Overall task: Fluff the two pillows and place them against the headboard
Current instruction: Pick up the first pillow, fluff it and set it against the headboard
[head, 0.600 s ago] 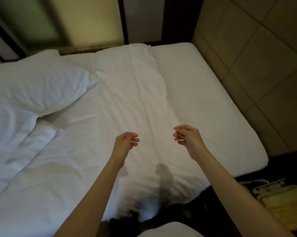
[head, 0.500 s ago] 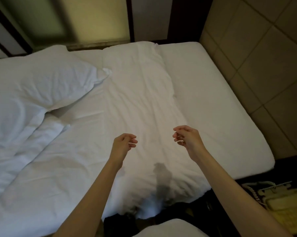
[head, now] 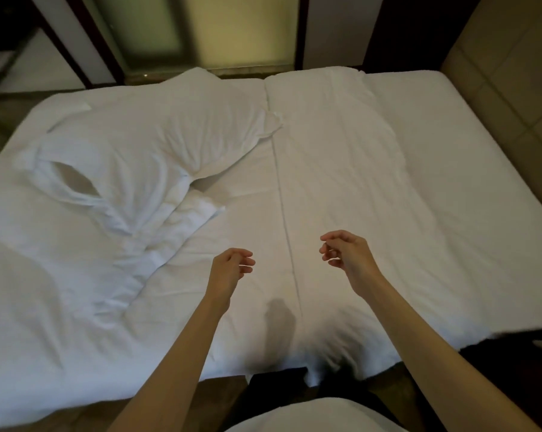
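A crumpled white pillow [head: 169, 135] lies on the far left part of the bed. A second white pillow [head: 85, 194], its case open at one end, lies partly under it, nearer to me. The beige padded headboard [head: 509, 76] runs along the bed's right side, apart from both pillows. My left hand [head: 230, 271] and my right hand [head: 346, 254] hover over the folded white duvet [head: 332, 182] near the front edge. Both hold nothing, with fingers loosely curled and apart.
The white mattress sheet [head: 469, 188] lies bare between the duvet and the headboard. A window with dark frames [head: 232, 29] stands behind the bed's far edge. The dark floor [head: 279, 385] shows at the front by my body.
The view has swung left, so more of the pillows shows and the telephone at the lower right is out of frame. Both hands stay over the duvet, still empty.
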Demonstrator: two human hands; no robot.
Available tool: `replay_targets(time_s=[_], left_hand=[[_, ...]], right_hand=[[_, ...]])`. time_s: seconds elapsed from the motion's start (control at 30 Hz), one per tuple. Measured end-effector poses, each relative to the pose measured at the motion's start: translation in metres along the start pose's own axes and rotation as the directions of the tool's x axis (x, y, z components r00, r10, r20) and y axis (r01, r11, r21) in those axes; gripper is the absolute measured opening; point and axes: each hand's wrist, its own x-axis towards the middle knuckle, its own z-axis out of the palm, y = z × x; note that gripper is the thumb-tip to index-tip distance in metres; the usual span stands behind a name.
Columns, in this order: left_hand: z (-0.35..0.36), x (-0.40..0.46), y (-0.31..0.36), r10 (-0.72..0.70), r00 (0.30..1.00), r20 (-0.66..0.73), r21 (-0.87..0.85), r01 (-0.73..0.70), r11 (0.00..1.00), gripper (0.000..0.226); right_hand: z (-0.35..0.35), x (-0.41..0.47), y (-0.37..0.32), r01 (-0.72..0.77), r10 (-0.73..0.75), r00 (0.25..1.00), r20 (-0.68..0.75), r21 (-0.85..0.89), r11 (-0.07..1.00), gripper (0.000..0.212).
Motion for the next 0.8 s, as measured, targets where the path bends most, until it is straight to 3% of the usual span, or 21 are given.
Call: replay_targets(time_s=[0.4, 0.8], left_hand=[[-0.089, 0.023, -0.012, -0.065, 0.969, -0.239, -0.158, 0.027, 0.987, 0.032], [-0.182, 0.071, -0.01, -0.12, 0.926, -0.359, -0.213, 0.044, 0.976, 0.024]], right_hand=[[0.091, 0.028, -0.019, 0.076, -0.055, 0.986, 0.157, -0.128, 0.989, 0.022], [0.191, 0.068, -0.028, 0.081, -0.018, 0.964, 0.265, -0.228, 0.97, 0.023]])
